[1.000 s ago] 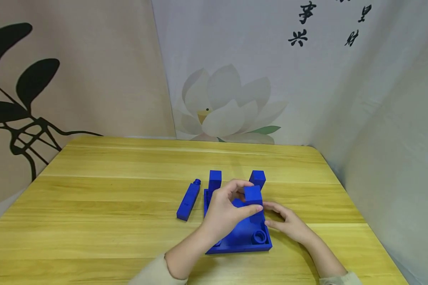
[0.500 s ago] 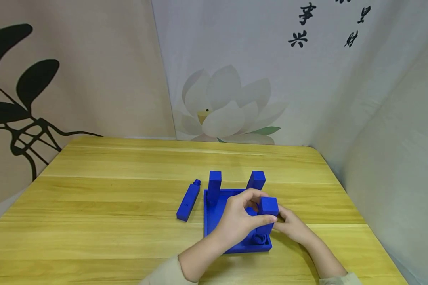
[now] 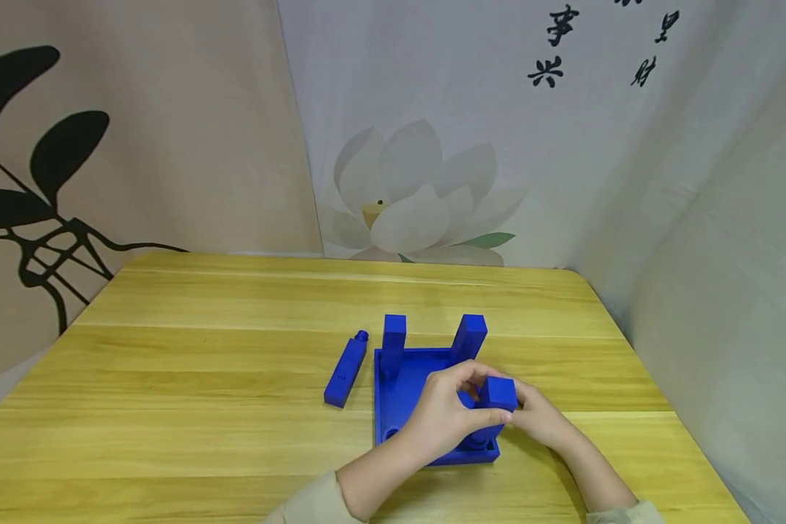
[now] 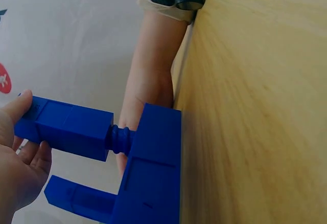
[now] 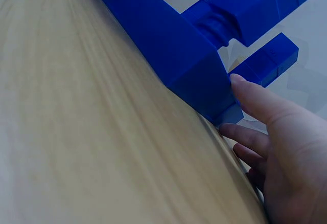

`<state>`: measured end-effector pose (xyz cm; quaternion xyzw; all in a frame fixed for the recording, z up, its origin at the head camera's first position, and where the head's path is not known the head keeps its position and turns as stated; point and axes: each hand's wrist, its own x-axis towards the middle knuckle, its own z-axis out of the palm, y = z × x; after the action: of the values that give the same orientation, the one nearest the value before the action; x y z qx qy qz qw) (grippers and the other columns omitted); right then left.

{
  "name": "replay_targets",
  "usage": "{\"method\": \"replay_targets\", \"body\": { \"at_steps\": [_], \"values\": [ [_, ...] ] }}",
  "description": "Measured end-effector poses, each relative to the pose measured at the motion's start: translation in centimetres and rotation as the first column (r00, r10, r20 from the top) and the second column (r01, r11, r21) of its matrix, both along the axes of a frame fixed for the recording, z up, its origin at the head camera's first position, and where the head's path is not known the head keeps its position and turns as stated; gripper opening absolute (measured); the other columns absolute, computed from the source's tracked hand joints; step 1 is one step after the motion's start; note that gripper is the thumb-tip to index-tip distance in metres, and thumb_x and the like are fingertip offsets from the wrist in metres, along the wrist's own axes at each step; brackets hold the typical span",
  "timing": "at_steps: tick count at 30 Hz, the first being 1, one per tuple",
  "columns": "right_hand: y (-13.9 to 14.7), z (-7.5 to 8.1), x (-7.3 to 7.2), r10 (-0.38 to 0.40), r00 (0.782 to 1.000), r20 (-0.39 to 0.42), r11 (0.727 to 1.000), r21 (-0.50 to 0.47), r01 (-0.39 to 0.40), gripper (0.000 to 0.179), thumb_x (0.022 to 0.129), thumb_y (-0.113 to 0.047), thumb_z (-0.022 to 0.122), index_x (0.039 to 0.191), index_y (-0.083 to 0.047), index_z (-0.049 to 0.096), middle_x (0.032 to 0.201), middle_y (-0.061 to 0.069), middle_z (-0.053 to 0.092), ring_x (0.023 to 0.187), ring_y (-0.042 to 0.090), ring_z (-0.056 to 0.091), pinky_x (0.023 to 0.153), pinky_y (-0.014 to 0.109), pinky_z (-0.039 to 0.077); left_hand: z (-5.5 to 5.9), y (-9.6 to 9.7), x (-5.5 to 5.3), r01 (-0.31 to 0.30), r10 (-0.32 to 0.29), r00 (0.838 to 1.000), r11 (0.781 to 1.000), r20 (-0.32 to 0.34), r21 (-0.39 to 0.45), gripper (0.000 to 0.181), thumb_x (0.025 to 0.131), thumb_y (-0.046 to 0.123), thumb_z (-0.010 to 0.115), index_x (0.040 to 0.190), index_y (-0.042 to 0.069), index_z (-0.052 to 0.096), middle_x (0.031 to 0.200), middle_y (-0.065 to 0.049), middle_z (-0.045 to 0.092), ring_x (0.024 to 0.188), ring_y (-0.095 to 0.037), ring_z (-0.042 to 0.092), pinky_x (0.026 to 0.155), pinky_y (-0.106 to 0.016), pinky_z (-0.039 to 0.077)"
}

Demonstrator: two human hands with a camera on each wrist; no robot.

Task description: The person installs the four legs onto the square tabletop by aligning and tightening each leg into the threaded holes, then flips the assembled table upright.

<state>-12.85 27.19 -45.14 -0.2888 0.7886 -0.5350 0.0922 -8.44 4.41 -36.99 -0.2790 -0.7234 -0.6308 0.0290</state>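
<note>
In the head view, my left hand point(image 3: 442, 415) grips a blue square table leg point(image 3: 500, 397) between thumb and fingers. The leg stands nearly upright over the near right corner of a shallow blue square base point(image 3: 409, 393). Its threaded end point(image 4: 120, 139) meets the base's rim in the left wrist view; how deep it sits in the round socket is hidden. My right hand point(image 3: 542, 418) touches the base's right side, the thumb at the upper edge and the fingers low by the table in the right wrist view point(image 5: 294, 147).
Two blue legs, one far left point(image 3: 394, 342) and one far right point(image 3: 469, 338), stand on the base. Left of it, a loose blue leg point(image 3: 346, 370) with a threaded end lies on the wooden table point(image 3: 203, 378). A printed curtain point(image 3: 432, 87) hangs behind.
My left hand has brought the leg right and nearer, down onto the near right corner, covering its socket. The right hand stays by the base's right side.
</note>
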Motion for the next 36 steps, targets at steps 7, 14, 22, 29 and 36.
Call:
{"method": "replay_targets", "body": {
  "at_steps": [7,14,22,29,36],
  "values": [
    [0.1,-0.2,-0.1,-0.007,0.999,0.054,1.0,0.008,0.006,0.048,0.088,-0.001,0.064,0.133,0.007,0.047,0.121,0.017,0.056,0.104,0.016,0.057,0.085,0.029,0.048,-0.2,0.1,0.0,0.011,-0.011,1.0,1.0,0.002,-0.004,0.035,0.077,0.017,0.081,0.109,0.015,0.068,0.098,0.008,0.068,0.084,-0.004,0.059,0.076,-0.03,0.052],
    [0.0,-0.4,-0.2,-0.012,0.999,0.049,1.0,0.004,0.012,0.05,0.088,-0.004,0.066,0.136,-0.007,0.05,0.124,0.013,0.058,0.109,0.021,0.057,0.087,0.032,0.048,-0.7,0.2,0.1,0.018,-0.018,1.0,0.999,0.001,-0.032,0.034,0.076,0.018,0.082,0.107,0.014,0.067,0.097,0.009,0.067,0.084,-0.002,0.058,0.074,-0.023,0.05],
    [-0.2,-0.4,-0.2,-0.028,0.998,0.063,1.0,0.008,0.027,0.053,0.088,-0.007,0.067,0.138,-0.009,0.049,0.128,0.012,0.056,0.112,0.021,0.056,0.09,0.031,0.046,-1.2,0.2,-0.2,0.034,-0.035,0.999,0.999,-0.023,-0.026,0.034,0.076,0.016,0.082,0.107,0.013,0.067,0.096,0.008,0.067,0.083,-0.002,0.059,0.074,-0.026,0.051],
    [-0.2,-0.3,-0.2,-0.04,0.997,0.071,0.999,0.025,0.038,0.055,0.089,-0.007,0.066,0.14,-0.01,0.047,0.135,0.01,0.052,0.12,0.018,0.051,0.096,0.027,0.042,-1.1,0.0,-0.4,0.044,-0.046,0.998,0.998,-0.032,-0.05,0.035,0.081,0.019,0.079,0.113,0.012,0.066,0.095,0.009,0.066,0.084,-0.004,0.057,0.075,-0.029,0.051],
    [0.0,-0.1,-0.1,-0.017,0.997,0.08,1.0,0.009,0.016,0.059,0.091,-0.007,0.064,0.142,0.005,0.038,0.134,0.025,0.049,0.114,0.014,0.054,0.091,0.026,0.045,-1.1,0.1,-0.4,0.018,-0.026,0.992,0.998,-0.125,-0.068,0.037,0.081,0.018,0.079,0.115,0.013,0.065,0.1,0.011,0.064,0.088,-0.002,0.056,0.073,-0.026,0.05]
  ]
}}
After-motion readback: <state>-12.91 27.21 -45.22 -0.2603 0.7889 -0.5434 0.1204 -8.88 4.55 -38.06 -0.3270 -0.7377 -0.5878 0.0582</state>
